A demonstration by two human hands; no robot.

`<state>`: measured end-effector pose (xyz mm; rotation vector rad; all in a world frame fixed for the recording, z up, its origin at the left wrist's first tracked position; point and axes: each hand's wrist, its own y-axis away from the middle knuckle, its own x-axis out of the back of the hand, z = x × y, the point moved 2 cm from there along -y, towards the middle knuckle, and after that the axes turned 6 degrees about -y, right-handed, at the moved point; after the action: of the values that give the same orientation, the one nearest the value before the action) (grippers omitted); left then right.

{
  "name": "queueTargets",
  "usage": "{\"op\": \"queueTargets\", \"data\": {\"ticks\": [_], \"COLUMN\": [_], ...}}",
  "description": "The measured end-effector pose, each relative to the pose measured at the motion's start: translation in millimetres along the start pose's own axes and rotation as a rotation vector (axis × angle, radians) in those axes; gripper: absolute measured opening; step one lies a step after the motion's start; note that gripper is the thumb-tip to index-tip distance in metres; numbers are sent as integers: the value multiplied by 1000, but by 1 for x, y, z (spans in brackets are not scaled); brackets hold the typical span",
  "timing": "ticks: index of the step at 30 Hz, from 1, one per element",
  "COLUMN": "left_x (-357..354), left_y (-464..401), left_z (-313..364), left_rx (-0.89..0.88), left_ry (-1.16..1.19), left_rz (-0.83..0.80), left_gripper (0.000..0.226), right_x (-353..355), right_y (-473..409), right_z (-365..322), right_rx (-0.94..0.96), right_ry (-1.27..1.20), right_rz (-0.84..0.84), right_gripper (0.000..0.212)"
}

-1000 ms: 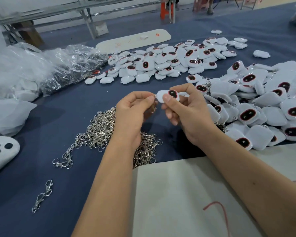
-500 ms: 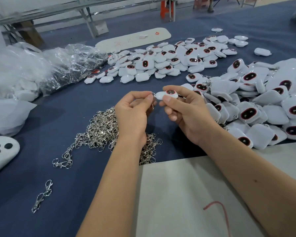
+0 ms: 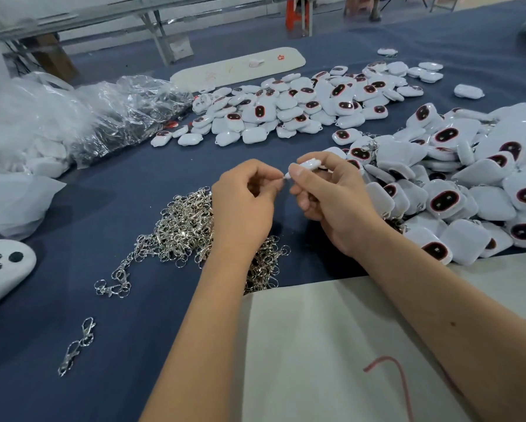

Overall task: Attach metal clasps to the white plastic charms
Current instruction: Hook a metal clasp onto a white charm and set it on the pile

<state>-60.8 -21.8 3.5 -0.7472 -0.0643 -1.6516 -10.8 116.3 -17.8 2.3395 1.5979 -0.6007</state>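
My right hand (image 3: 331, 202) pinches a white plastic charm (image 3: 309, 164) between thumb and fingers, held edge-on above the table. My left hand (image 3: 243, 205) is curled, its fingertips pinching something small at the charm's left tip; the clasp itself is hidden by the fingers. A pile of silver metal clasps (image 3: 182, 236) lies on the blue cloth under my left wrist. Heaps of white charms with dark oval faces lie to the right (image 3: 456, 190) and at the back (image 3: 304, 108).
Two loose clasps (image 3: 76, 345) lie at the near left. Clear plastic bags (image 3: 73, 117) fill the far left. A white part with black dots (image 3: 3, 269) sits at the left edge. A white sheet (image 3: 316, 345) covers the near table; a white board (image 3: 237, 68) lies behind.
The charm has tilted from face-up to edge-on in my right hand. Both hands have stayed together at the same spot, my left fingers closing in on the charm's tip.
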Motion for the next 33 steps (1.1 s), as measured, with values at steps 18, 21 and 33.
{"op": "queueTargets", "data": {"ticks": [18,21,33], "left_x": [-10,-4,-5], "left_y": [5,1,3], "left_z": [6,2,8], "left_rx": [218,72,10], "left_ry": [496,163,-86], "left_rz": [63,22,32], "left_gripper": [18,20,15], "right_x": [3,3,2], "right_y": [-2,-1,3], "right_z": [-4,-3,-1], "right_rx": [-95,-36,210], "right_ry": [-287,-219,110], "right_rz": [-85,-70,131], "right_gripper": [10,14,33]}}
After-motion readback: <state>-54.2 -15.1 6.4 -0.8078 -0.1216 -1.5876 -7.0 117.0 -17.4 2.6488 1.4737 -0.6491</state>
